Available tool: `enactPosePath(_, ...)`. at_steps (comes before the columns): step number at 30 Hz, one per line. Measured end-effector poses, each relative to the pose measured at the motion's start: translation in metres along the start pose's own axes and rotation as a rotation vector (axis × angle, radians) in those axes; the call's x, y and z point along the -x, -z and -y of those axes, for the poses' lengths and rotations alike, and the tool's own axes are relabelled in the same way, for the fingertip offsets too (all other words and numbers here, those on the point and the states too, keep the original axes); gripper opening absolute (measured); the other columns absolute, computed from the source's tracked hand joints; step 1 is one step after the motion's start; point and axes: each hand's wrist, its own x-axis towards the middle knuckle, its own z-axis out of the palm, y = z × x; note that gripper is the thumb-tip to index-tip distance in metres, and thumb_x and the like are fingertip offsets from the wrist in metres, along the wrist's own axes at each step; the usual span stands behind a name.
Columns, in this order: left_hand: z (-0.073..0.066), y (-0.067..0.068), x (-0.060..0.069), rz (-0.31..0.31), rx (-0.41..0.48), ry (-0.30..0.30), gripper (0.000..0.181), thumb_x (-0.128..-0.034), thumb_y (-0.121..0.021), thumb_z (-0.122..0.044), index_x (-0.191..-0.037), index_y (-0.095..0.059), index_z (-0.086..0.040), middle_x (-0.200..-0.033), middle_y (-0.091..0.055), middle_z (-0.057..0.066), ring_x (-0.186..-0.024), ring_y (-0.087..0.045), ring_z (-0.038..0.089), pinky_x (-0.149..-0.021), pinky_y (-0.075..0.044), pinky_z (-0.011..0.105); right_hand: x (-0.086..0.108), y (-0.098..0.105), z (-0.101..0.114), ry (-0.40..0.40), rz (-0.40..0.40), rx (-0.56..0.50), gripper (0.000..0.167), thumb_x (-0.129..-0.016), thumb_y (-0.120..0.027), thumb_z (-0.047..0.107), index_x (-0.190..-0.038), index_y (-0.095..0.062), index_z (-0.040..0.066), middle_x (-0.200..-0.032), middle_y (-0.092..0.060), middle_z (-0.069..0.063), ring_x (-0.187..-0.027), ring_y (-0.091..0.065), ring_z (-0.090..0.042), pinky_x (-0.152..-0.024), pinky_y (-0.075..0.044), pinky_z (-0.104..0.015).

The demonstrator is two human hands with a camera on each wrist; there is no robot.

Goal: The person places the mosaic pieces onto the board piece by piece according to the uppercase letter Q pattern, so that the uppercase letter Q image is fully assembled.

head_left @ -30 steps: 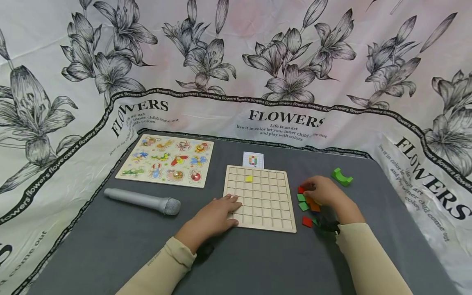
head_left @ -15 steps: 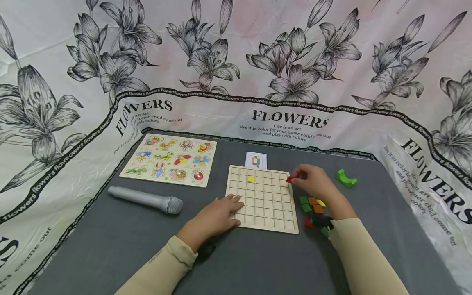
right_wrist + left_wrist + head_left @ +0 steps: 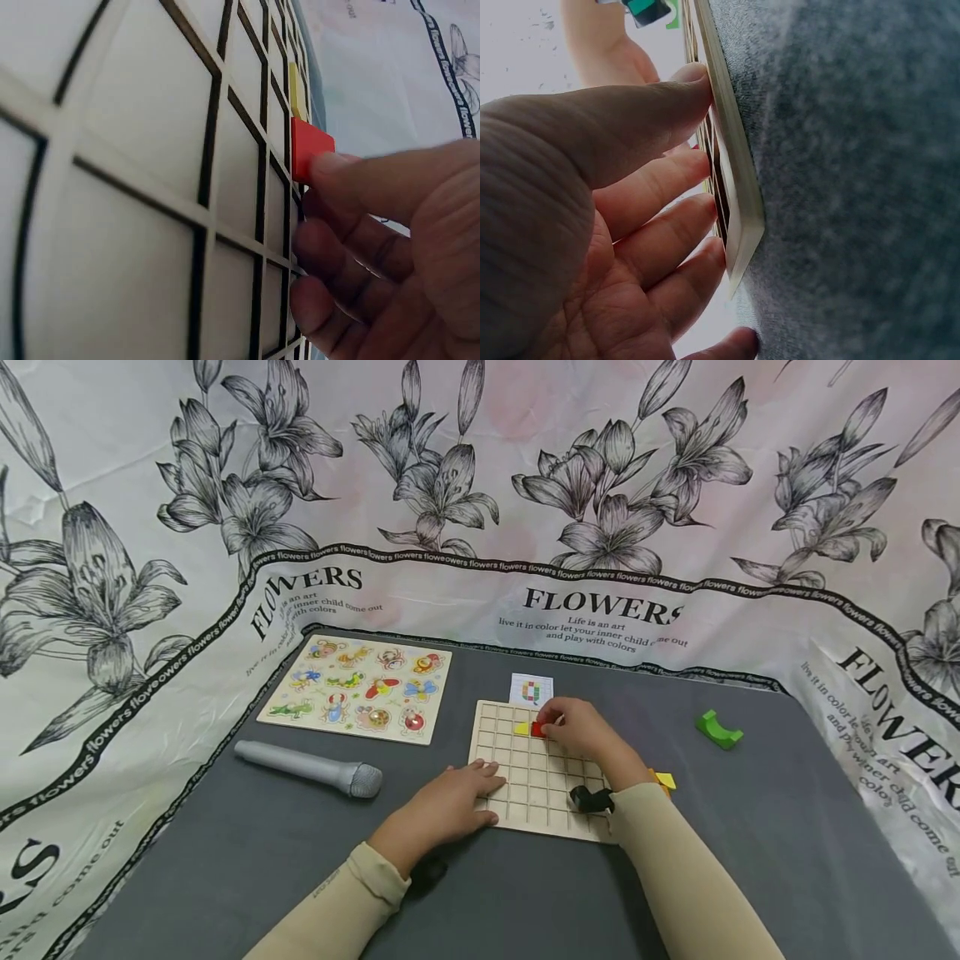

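Note:
My right hand [image 3: 583,732] pinches a red square tile [image 3: 537,729] over the upper part of the wooden grid board [image 3: 517,793], just right of a yellow tile [image 3: 521,728]. In the right wrist view the red tile [image 3: 310,150] is held between thumb and fingers, tilted against the grid beside the yellow piece [image 3: 295,90]. My left hand [image 3: 442,806] rests with spread fingers on the board's left edge; the left wrist view shows its thumb and fingertips touching the board's rim [image 3: 739,187].
A small pattern card [image 3: 531,689] lies behind the board. To the left are an insect picture board [image 3: 356,689] and a grey microphone [image 3: 307,767]. A green arch block [image 3: 717,731] is at the right; yellow and orange pieces [image 3: 664,780] show partly behind the right forearm.
My right hand picked a red tile from the pile at the right and carried it left onto the board beside the yellow tile. The left hand stayed on the board's edge.

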Motion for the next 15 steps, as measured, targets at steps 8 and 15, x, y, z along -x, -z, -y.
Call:
enactPosePath(8, -0.003, 0.001, 0.0, -0.004, -0.008, 0.009, 0.06, -0.1005, -0.081, -0.026, -0.156, -0.062, -0.013, -0.169, -0.051, 0.008, -0.162, -0.042, 0.029, -0.131, -0.033, 0.066, 0.006, 0.001, -0.003, 0.075, -0.008, 0.073, 0.028, -0.106, -0.069, 0.012, -0.132, -0.078, 0.006, -0.12, -0.068, -0.014, -0.096, -0.061, -0.025, -0.082, -0.055, -0.041)
enactPosePath(15, 0.001, -0.001, 0.002, -0.012, 0.01, 0.002, 0.061, -0.1006, -0.081, -0.025, -0.157, -0.062, -0.012, -0.17, -0.05, 0.009, -0.162, -0.041, 0.03, -0.132, -0.031, 0.066, 0.056, 0.039, -0.025, 0.048, -0.171, -0.013, 0.036, -0.111, -0.062, 0.011, -0.145, -0.068, 0.002, -0.137, -0.063, -0.022, -0.108, -0.064, -0.033, -0.077, -0.055, -0.04)
